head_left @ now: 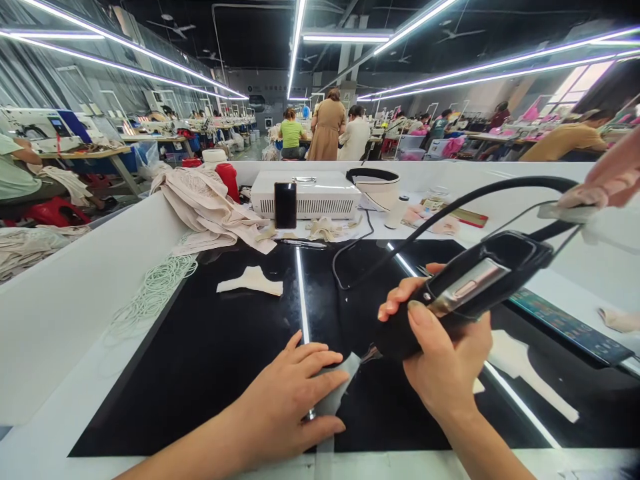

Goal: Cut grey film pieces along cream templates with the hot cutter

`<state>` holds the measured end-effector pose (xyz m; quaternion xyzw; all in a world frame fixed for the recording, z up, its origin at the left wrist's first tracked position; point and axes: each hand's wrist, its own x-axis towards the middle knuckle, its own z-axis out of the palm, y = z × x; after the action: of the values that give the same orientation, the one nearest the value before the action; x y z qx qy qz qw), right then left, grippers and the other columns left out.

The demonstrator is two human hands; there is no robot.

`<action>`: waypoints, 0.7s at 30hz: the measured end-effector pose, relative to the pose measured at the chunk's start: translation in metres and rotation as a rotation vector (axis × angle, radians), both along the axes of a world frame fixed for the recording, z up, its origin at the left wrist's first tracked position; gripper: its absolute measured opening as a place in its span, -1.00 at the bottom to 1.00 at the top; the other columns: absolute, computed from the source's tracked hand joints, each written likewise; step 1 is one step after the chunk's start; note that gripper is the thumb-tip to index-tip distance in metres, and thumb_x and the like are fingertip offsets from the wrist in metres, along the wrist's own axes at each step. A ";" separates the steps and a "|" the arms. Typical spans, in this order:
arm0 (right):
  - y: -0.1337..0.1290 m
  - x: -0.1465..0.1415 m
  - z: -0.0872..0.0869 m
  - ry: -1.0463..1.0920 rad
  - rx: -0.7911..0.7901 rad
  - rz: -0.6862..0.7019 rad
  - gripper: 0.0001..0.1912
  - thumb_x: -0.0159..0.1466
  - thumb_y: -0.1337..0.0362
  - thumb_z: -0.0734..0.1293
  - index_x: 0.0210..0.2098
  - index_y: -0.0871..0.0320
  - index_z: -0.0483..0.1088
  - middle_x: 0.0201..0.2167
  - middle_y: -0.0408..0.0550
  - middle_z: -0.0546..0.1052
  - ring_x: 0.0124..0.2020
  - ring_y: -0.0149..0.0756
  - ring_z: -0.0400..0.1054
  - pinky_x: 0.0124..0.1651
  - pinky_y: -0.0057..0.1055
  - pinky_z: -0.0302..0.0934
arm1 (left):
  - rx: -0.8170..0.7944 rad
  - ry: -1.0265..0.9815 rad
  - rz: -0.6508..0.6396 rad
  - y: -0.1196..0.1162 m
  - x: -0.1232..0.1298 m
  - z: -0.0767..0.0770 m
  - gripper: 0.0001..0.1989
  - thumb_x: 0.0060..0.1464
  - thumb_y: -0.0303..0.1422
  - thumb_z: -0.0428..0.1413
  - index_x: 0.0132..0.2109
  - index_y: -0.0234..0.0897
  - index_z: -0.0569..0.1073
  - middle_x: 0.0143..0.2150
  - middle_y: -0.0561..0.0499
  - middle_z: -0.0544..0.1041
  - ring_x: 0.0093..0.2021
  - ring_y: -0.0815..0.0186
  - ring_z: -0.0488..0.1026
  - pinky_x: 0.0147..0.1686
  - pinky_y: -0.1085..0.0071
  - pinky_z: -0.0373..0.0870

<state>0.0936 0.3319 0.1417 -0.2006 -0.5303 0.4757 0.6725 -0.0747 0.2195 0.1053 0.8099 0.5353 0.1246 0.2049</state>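
The left hand lay spread, palm down, at six o'clock on the black mat, its fingers pressing a small grey piece against the surface, with the thumb set apart on the near side. The right hand was wrapped around a black handheld tool at about three o'clock, thumb along the body near a silver panel. The tool's metal tip pointed toward nine o'clock and met the corner of the grey piece, or stopped just beside it (I could not tell which). A black cable arched above the tool, and a blurred hand of another person reached in at two o'clock, near the cable. Farther out on the mat, a cream cut piece lay flat at eleven o'clock, while a second cream piece lay at four, partly behind the right wrist. A dark panel with lettering stretched along the three o'clock side. Past the mat's left edge, at ten, sat a loose tangle of pale green cord; at eleven a heap of cream cloth slumped beside a red spool. A dark phone stood upright at twelve before a white vented box. Beyond, people worked at rows of tables under strip lights.
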 end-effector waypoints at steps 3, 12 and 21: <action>-0.002 0.001 0.001 0.002 0.002 -0.005 -0.62 0.26 0.30 0.48 0.04 -0.03 0.40 -0.34 -0.21 0.50 -0.42 -0.34 0.41 -0.34 -0.36 0.39 | -0.028 0.002 0.002 0.001 0.000 0.002 -0.43 0.23 -0.23 0.27 0.33 -0.12 0.35 0.41 -0.07 0.31 0.42 -0.01 0.19 0.40 -0.32 -0.13; -0.004 0.000 -0.002 -0.037 -0.002 -0.005 -0.63 0.28 0.28 0.47 0.04 -0.05 0.38 -0.32 -0.20 0.49 -0.41 -0.34 0.41 -0.33 -0.35 0.39 | -0.048 -0.005 0.009 0.001 -0.001 0.004 -0.44 0.23 -0.22 0.28 0.33 -0.10 0.37 0.41 -0.04 0.32 0.43 0.01 0.16 0.42 -0.28 -0.19; -0.001 0.005 -0.008 -0.122 -0.023 -0.061 -0.65 0.29 0.20 0.47 0.02 -0.06 0.36 -0.32 -0.19 0.50 -0.43 -0.33 0.42 -0.36 -0.35 0.39 | -0.035 -0.070 0.086 0.005 -0.006 -0.001 -0.60 0.35 -0.32 0.13 0.28 -0.25 0.40 0.39 -0.18 0.33 0.38 0.03 0.27 0.41 -0.20 -0.03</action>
<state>0.0983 0.3306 0.1339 -0.2531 -0.5586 0.4476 0.6508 -0.0802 0.2243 0.1038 0.7776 0.5642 0.1520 0.2321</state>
